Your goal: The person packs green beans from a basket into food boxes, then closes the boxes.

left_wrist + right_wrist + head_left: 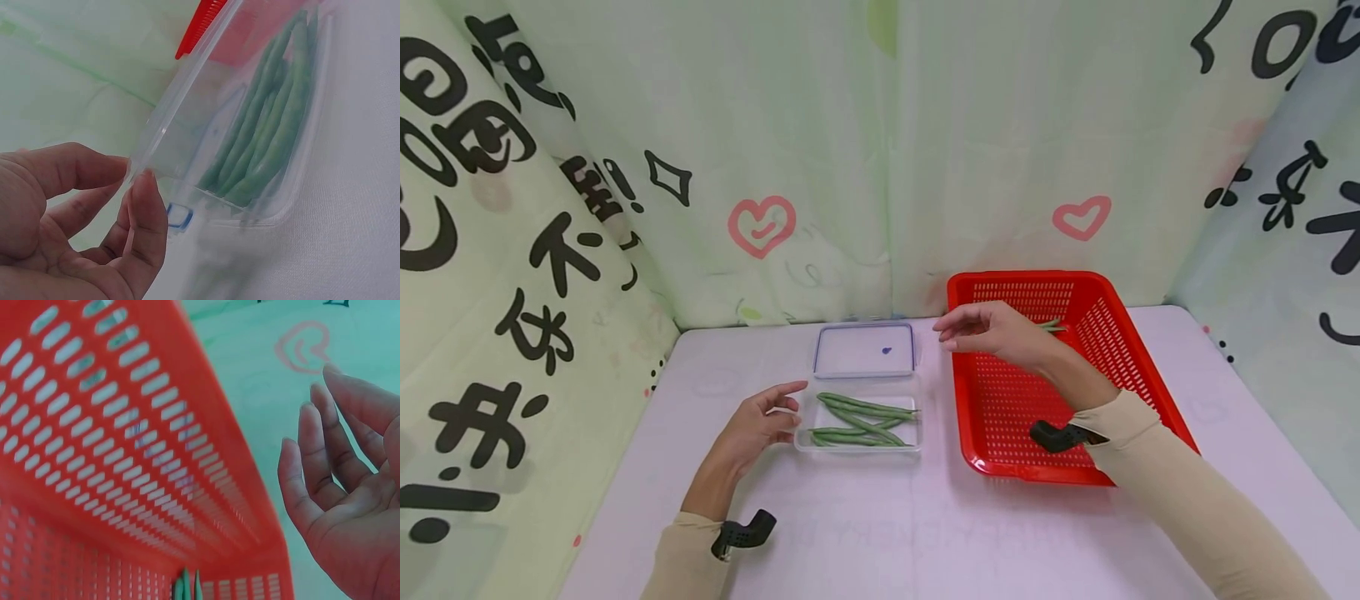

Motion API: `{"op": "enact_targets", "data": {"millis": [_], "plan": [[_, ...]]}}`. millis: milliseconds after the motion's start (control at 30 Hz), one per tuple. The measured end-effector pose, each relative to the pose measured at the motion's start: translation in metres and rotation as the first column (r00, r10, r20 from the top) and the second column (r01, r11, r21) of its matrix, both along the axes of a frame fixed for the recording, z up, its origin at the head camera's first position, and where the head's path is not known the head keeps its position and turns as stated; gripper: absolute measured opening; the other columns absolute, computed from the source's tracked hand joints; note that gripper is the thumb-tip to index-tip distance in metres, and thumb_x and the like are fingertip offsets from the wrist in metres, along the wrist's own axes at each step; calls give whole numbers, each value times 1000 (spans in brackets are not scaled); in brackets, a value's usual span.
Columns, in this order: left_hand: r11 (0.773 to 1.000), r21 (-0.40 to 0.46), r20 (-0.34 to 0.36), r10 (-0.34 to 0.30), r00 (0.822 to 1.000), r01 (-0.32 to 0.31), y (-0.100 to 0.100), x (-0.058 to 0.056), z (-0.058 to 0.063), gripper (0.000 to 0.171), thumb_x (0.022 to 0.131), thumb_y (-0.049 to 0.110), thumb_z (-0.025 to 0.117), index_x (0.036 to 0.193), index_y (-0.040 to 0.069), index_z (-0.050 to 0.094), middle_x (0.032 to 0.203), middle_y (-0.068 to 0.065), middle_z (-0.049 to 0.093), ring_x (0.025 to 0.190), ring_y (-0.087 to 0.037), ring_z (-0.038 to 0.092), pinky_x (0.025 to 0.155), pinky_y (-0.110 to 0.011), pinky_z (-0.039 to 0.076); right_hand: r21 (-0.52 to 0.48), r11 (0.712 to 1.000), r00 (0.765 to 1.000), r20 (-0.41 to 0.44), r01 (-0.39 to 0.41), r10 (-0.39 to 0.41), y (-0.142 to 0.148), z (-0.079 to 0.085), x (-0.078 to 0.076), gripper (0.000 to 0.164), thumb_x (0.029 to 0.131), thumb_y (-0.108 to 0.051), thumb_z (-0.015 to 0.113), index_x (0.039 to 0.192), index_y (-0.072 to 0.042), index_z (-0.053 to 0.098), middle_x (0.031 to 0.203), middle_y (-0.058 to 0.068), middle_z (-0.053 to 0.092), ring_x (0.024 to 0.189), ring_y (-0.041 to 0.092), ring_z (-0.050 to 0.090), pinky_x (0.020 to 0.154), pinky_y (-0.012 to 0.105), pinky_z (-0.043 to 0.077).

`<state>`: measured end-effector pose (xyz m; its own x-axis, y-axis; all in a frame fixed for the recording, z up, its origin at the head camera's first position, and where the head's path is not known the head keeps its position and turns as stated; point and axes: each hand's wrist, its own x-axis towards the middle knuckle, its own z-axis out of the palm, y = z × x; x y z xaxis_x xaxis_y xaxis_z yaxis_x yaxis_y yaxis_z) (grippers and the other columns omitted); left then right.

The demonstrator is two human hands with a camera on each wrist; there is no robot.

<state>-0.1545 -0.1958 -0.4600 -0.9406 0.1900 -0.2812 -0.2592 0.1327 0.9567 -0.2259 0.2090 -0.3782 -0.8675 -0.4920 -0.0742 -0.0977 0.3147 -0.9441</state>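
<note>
My left hand (754, 431) pinches the left end of the rim of a clear plastic container (164, 128) between thumb and fingertips. Several green beans (868, 407) lie lengthwise in that container on the table. My right hand (992, 332) hovers over the left edge of a red perforated basket (1000, 408), its fingers loosely bent with nothing between them. A few more green beans (187, 586) show at the far end of the basket, partly hidden behind the right forearm in the head view.
Behind the container lies a clear lid (853, 352) with a blue-purple edge. The table (850, 533) has a pale cloth. Printed curtains (850, 208) enclose the back and both sides. Black cameras are strapped to both wrists.
</note>
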Motion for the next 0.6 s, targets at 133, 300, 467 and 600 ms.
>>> {"op": "enact_targets", "data": {"millis": [133, 300, 467, 600], "plan": [[1000, 2, -7, -3, 1000, 3, 1, -1, 0, 62, 90, -7, 64, 149, 5, 50, 108, -8, 53, 85, -17, 58, 72, -29, 56, 21, 999, 999, -25, 28, -28, 16, -6, -5, 35, 91, -19, 77, 124, -9, 70, 117, 12, 70, 111, 33, 66, 93, 34, 57], [1000, 7, -3, 1, 1000, -1, 1, -1, 0, 61, 90, -7, 63, 148, 6, 51, 108, -7, 52, 85, -16, 58, 71, -29, 56, 63, 995, 997, -31, 75, -73, 39, -15, -13, 39, 92, -20, 76, 127, -4, 68, 119, 17, 70, 111, 36, 66, 88, 31, 58], [1000, 11, -1, 5, 1000, -5, 1, -1, -1, 61, 90, -7, 63, 148, 6, 51, 108, -7, 52, 85, -16, 58, 71, -29, 57, 133, 982, 990, -57, 132, -126, 59, -23, -21, 44, 91, -21, 77, 130, -4, 66, 126, 19, 67, 110, 29, 62, 86, 31, 58], [1000, 16, -1, 7, 1000, -7, 1, -1, -2, 62, 89, -7, 63, 148, 6, 51, 108, -7, 52, 85, -16, 59, 71, -29, 57, 193, 966, 985, -54, 173, -165, 74, -32, -29, 45, 91, -19, 76, 132, -4, 65, 129, 19, 64, 114, 30, 56, 89, 36, 57]]}}
